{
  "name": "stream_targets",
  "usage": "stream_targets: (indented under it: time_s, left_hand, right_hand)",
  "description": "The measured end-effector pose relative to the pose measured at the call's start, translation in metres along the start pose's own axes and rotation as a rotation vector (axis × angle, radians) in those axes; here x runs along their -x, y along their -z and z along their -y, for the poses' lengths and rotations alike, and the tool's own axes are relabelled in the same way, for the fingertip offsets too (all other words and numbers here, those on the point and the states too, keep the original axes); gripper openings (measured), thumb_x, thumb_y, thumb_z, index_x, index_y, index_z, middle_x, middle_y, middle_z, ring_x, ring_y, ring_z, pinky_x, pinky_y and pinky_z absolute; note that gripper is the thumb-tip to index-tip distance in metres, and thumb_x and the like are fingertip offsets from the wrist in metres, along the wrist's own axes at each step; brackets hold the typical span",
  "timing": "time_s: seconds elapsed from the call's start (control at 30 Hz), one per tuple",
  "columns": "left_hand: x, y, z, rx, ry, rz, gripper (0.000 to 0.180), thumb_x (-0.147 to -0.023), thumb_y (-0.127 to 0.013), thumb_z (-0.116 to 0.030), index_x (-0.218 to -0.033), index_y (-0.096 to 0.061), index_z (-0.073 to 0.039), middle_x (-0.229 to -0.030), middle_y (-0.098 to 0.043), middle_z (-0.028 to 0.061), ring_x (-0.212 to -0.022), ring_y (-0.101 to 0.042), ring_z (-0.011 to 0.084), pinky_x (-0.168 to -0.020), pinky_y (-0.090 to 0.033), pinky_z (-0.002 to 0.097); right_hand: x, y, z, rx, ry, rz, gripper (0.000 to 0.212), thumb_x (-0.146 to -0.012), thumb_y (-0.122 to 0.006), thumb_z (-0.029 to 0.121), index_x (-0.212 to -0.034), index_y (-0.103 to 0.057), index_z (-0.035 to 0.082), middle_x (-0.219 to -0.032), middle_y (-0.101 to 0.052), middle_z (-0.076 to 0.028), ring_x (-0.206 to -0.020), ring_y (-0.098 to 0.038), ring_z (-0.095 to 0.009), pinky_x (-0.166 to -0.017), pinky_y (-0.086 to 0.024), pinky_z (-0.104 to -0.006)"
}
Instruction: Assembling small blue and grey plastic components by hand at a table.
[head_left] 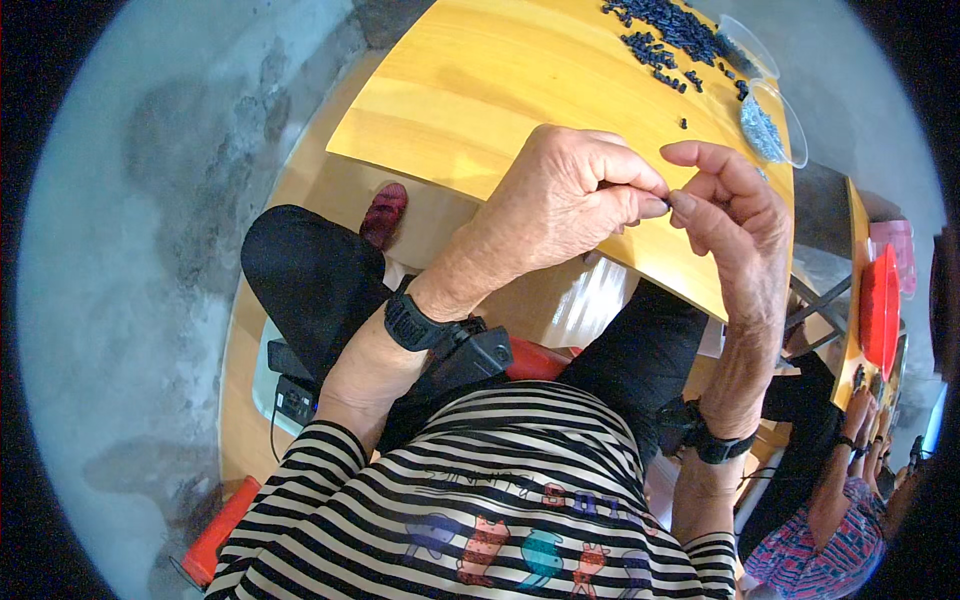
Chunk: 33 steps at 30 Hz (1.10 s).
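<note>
Above the table's near edge, my left hand [575,195] is closed in a pinch, thumb against the fingers. At its fingertips sits a small dark piece [667,203], mostly hidden, so its kind cannot be told. My right hand [735,205] meets it from the other side with the thumb tip, its index finger raised and the other fingers curled. Beyond the hands, a heap of small dark blue-black parts [680,30] lies on the yellow table [450,90]. One loose dark part [683,123] lies closer.
A clear tub of light blue pieces [762,135] lies tipped near the table's right edge, with another clear container [748,45] behind it. At the right, a co-worker's arms [845,450] reach to another table holding a red basin [879,310]. A red object [222,530] stands lower left.
</note>
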<state>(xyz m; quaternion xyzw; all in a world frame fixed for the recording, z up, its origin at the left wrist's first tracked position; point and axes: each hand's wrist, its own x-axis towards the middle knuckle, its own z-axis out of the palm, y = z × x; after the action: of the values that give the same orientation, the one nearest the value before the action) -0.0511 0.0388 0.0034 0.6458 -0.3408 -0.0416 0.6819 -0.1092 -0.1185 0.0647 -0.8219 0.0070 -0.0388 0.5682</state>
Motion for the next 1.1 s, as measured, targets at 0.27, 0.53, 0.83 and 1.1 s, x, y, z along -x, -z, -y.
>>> stream_targets:
  time_s: [0.27,0.53,0.83,1.1]
  left_hand:
    - [0.0,0.0,-0.002,-0.03,0.056,0.044,0.006,-0.077,-0.068,-0.004,-0.082,-0.068,0.0,-0.066,-0.061,0.0025,-0.058,-0.056,0.0073,-0.054,-0.046,0.0207]
    - [-0.001,0.001,-0.004,0.099,0.114,0.014,0.008,-0.079,-0.067,-0.005,-0.084,-0.068,0.001,-0.067,-0.061,0.0027,-0.059,-0.056,0.0077,-0.053,-0.046,0.0205]
    - [-0.002,0.003,-0.008,0.165,0.079,-0.025,0.009,-0.079,-0.067,-0.005,-0.086,-0.067,0.001,-0.07,-0.063,0.0043,-0.06,-0.057,0.0082,-0.054,-0.047,0.0205]
    - [-0.002,0.003,-0.008,0.159,0.048,-0.041,0.008,-0.079,-0.067,-0.005,-0.086,-0.067,0.001,-0.07,-0.062,0.0039,-0.061,-0.057,0.0085,-0.055,-0.047,0.0207]
  right_hand:
    - [-0.003,-0.001,0.003,0.112,-0.001,0.058,0.027,-0.077,-0.059,0.001,-0.103,-0.062,0.003,-0.063,-0.053,0.002,-0.06,-0.048,-0.005,-0.057,-0.038,-0.0195]
    - [-0.006,0.001,-0.006,-0.01,0.033,0.067,0.023,-0.082,-0.06,0.01,-0.104,-0.062,0.003,-0.065,-0.054,0.001,-0.057,-0.047,-0.005,-0.053,-0.037,-0.019]
    - [-0.005,-0.003,-0.027,-0.548,-0.057,0.095,0.025,-0.088,-0.056,0.017,-0.105,-0.059,-0.002,-0.068,-0.055,0.001,-0.052,-0.043,-0.005,-0.047,-0.033,-0.018]
    - [-0.007,-0.005,-0.026,-0.595,-0.06,0.135,0.025,-0.086,-0.058,0.012,-0.106,-0.056,-0.003,-0.08,-0.059,-0.001,-0.055,-0.043,-0.005,-0.047,-0.034,-0.0184]
